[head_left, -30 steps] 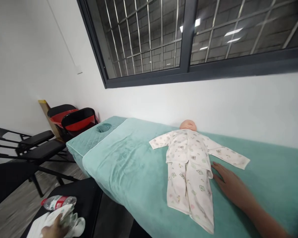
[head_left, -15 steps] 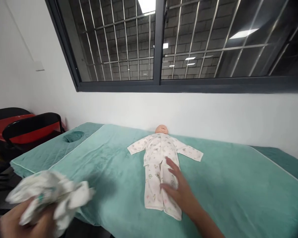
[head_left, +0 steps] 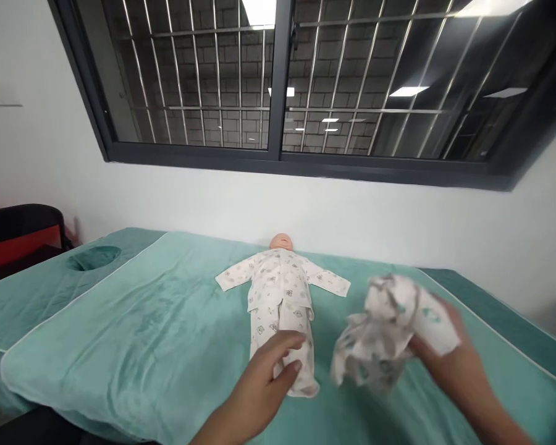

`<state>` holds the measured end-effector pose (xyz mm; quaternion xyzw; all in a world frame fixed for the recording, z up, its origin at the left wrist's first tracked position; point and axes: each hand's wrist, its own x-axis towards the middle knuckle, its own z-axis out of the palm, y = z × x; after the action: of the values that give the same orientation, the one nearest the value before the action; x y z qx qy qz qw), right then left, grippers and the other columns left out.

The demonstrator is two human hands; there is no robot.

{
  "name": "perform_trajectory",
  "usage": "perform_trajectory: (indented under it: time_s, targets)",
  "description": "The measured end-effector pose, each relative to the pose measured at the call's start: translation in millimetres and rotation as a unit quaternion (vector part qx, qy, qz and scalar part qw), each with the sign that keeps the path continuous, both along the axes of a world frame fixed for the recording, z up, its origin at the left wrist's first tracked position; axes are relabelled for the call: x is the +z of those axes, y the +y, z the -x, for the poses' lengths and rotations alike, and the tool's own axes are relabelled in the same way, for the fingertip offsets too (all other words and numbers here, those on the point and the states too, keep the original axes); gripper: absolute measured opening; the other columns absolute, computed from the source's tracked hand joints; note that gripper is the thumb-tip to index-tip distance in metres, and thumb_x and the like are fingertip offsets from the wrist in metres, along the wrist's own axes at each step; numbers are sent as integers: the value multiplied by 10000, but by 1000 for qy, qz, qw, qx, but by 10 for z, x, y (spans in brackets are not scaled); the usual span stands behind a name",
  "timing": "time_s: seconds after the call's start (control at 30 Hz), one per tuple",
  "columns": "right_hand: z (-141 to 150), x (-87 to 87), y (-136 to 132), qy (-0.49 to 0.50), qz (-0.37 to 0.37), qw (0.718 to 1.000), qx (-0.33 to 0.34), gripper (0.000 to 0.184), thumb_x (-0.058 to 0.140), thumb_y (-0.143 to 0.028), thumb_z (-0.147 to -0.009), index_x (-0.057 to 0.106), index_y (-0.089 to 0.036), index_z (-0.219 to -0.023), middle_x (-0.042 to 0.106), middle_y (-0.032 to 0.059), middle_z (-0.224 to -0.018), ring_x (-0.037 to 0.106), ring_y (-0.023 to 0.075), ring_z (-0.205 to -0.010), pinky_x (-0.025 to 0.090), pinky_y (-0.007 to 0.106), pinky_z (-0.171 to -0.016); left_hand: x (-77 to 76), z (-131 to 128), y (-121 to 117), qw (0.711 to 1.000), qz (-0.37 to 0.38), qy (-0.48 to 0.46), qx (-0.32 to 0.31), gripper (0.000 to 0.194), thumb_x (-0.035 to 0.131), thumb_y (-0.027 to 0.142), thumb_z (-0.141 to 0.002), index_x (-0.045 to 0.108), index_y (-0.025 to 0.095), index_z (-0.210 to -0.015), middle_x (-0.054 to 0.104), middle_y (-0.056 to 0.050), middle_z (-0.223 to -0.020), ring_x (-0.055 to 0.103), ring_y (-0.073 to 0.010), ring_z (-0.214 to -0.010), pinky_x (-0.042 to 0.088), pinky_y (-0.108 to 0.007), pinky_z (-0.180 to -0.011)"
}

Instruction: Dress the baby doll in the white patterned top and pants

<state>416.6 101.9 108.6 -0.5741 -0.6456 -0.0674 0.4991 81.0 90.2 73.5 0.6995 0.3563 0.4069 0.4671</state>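
Observation:
A baby doll [head_left: 282,241] lies on its back on the green bed cover, dressed in a white printed shirt [head_left: 280,279] and matching trousers [head_left: 265,326], arms spread out. Over the lower trouser legs is my left hand [head_left: 264,380], open and holding nothing, its fingers curved and thumb apart; whether it touches the cloth I cannot tell. To the right of the doll, my right hand [head_left: 451,349] is closed on a crumpled white cloth with green print [head_left: 380,334], raised above the bed. The cloth is blurred by motion, and part of my fingers is hidden behind it.
The bed [head_left: 120,321] has a light green cover over a darker padded top with a round hole [head_left: 94,258] at the left. A white wall and a barred window [head_left: 278,93] stand behind. A black and red chair [head_left: 21,238] is at the far left.
The crumpled white cloth was in my left hand at the lower left; a crumpled white cloth is now in my right hand at the right. My left hand, now without cloth, moved over the trousers.

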Motion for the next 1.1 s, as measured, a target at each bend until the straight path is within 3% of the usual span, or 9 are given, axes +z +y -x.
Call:
perform_trajectory:
  time_s: [0.1, 0.17, 0.27, 0.37, 0.43, 0.53, 0.7, 0.87, 1.1]
  targets:
    - [-535, -46, 147, -54, 50, 992, -104, 311, 569, -435, -820, 604, -217, -1039, 665, 127, -981, 644, 293, -852, 511, 378, -716, -247, 80, 128, 998, 37, -3, 50, 303, 470, 334, -957, 635, 252, -1197, 652, -67, -1201, 617, -196, -1085, 475, -347, -989]
    - [-763, -338, 231, -118, 129, 978, -111, 351, 538, -450, -840, 622, -190, -1061, 660, 166, -1041, 650, 304, -911, 509, 378, -747, -337, 129, 200, 996, 44, -3, 73, 300, 455, 366, -964, 644, 234, -1155, 673, -64, -1134, 626, -193, -1047, 474, -347, -977]
    - [-955, -903, 298, -210, 239, 940, -123, 594, 570, -462, -772, 553, -183, -1296, 577, 197, -1299, 587, 383, -1119, 512, 466, -832, -412, 232, 305, 994, 29, 2, 101, 299, 456, 382, -959, 663, 214, -1096, 684, -71, -1120, 637, -201, -1022, 486, -344, -940]
    - [-1040, -1171, 319, -215, 271, 936, -72, 675, 568, -498, -796, 470, -224, -1405, 514, 160, -1399, 539, 358, -1216, 496, 467, -932, -480, 351, 478, 989, -16, 21, 148, 285, 447, 348, -953, 686, 207, -1020, 701, -64, -1053, 644, -204, -991, 505, -335, -891]
    - [-1020, -1126, 344, -168, 286, 942, -48, 644, 553, -491, -816, 473, -240, -1403, 535, 147, -1371, 583, 325, -1159, 513, 433, -919, -531, 392, 653, 980, -56, 43, 185, 279, 431, 311, -949, 686, 213, -1008, 700, -57, -1054, 640, -201, -1005, 507, -348, -906]
    - [-826, -944, 446, -85, 266, 959, -46, 594, 544, -475, -819, 509, -216, -1353, 568, 152, -1310, 611, 318, -1105, 519, 431, -909, -611, 342, 951, 963, -131, 91, 216, 282, 438, 288, -945, 662, 220, -1102, 648, -70, -1234, 583, -218, -1171, 459, -415, -1031]
    - [-280, -888, 745, -33, 157, 986, -42, 572, 534, -417, -837, 475, -187, -1358, 535, 133, -1341, 531, 285, -1219, 439, 425, -1033, -793, 118, 1193, 944, -221, 159, 188, 323, 449, 310, -967, 604, 239, -1240, 472, -81, -1461, 405, -254, -1372, 361, -488, -1131]
    - [-12, -995, 873, -192, 277, 941, -35, 486, 504, -244, -829, 543, -227, -1313, 555, 114, -1307, 558, 264, -1141, 477, 378, -921, -968, 127, 1138, 956, -194, 110, 191, 248, 448, 316, -976, 677, 252, -1046, 571, -76, -1230, 499, -229, -1215, 427, -444, -1045]
    - [-270, -894, 790, -278, 328, 896, -113, 507, 446, -256, -874, 503, -225, -1376, 536, 122, -1340, 566, 298, -1133, 511, 390, -851, -961, 153, 1200, 963, -146, 64, 216, 157, 530, 312, -934, 646, 219, -983, 577, -74, -1052, 563, -212, -1021, 496, -383, -886]
